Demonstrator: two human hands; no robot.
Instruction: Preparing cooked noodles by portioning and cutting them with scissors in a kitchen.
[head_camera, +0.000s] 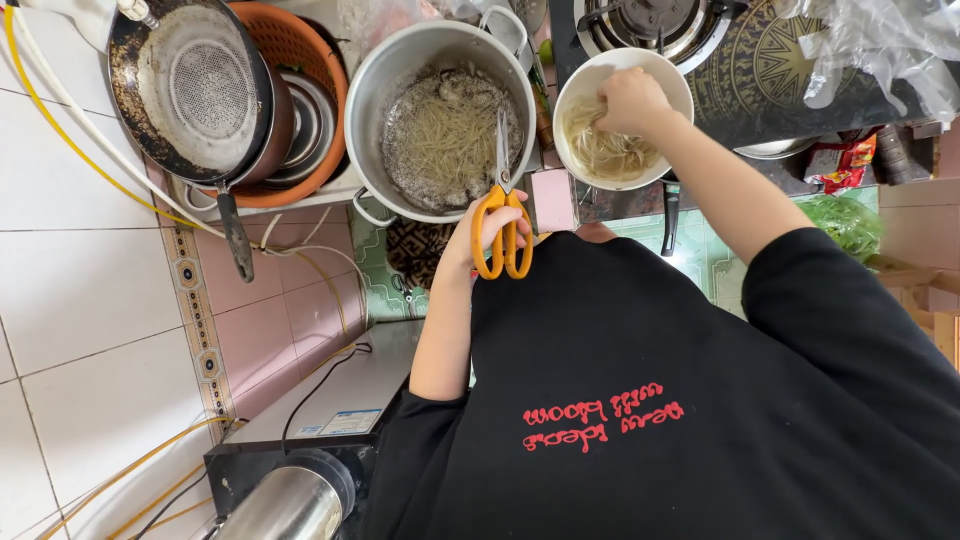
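Already the right hand (632, 100) is closed on a pinch of pale noodles inside the round white ceramic bowl (575, 100), which holds a small heap of them. Beside it, the left hand (488, 232) has its fingers through the orange handles of steel scissors (503, 205), blades nearly shut, pointing over the large aluminium pot (372, 90) just beyond, where most noodles lie in shallow water, not yet moved across.

A single head-worn camera is looking steeply down over the person's chest, close to the hands. It is facing the worktop (640, 215), with tiled floor showing at left.
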